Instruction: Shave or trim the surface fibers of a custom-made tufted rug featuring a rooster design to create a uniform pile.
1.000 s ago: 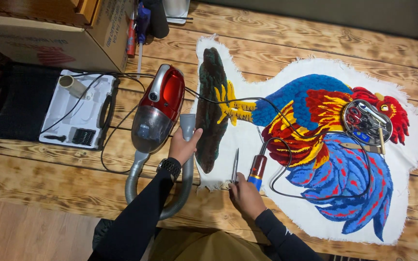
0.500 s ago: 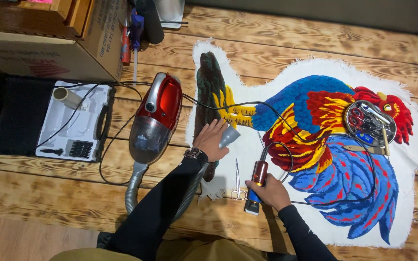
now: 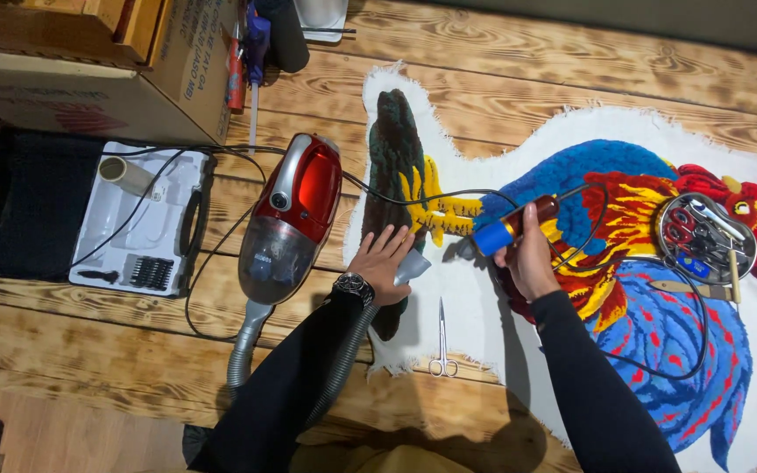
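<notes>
A tufted rooster rug (image 3: pixel 633 289) in blue, red and yellow lies on white backing cloth on a wooden floor. My right hand (image 3: pixel 527 258) grips a corded hand tool (image 3: pixel 510 228) with a brown body and blue collar, its tip pointing left toward the rooster's yellow feet. My left hand (image 3: pixel 385 258) rests on the dark green tail part of the rug (image 3: pixel 393 158) and holds the grey vacuum hose nozzle (image 3: pixel 413 265) against it. Small scissors (image 3: pixel 442 346) lie on the white cloth below both hands.
A red and grey handheld vacuum (image 3: pixel 291 219) lies left of the rug, its hose running under my left arm. An open tool case (image 3: pixel 146 232) and a cardboard box (image 3: pixel 89 79) sit further left. A round metal tray of tools (image 3: pixel 703 236) rests on the rooster's head.
My right hand lifted the corded tool from the rug's lower edge up to the rooster's feet. My left hand moved right from the vacuum onto the dark tail with the nozzle.
</notes>
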